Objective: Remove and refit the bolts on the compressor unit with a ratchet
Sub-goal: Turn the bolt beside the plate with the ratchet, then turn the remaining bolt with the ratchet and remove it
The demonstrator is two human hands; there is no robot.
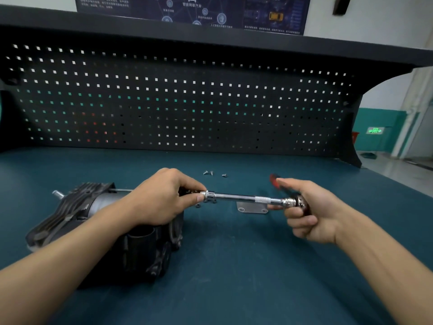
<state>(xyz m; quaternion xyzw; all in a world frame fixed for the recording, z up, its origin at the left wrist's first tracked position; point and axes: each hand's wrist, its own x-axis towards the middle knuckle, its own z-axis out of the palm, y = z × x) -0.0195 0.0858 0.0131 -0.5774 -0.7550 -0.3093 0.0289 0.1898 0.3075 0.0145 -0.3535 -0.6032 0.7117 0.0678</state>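
Ratchet (297,201) with extension bar (239,197) held level above desk (234,266). Long axis left-right, roughly parallel to front edge, tip toward compressor unit (77,207).

Left hand (161,198) pinches bar's tip, right over unit; nearer hand. Right hand (309,212) curled round ratchet head, red handle poking up behind.

Unit lies left of centre, toward front edge. Three loose bolts (211,172) beyond bar; metal plate (251,208) beneath bar.

Teal desk top; dark pegboard (178,102) along back edge.
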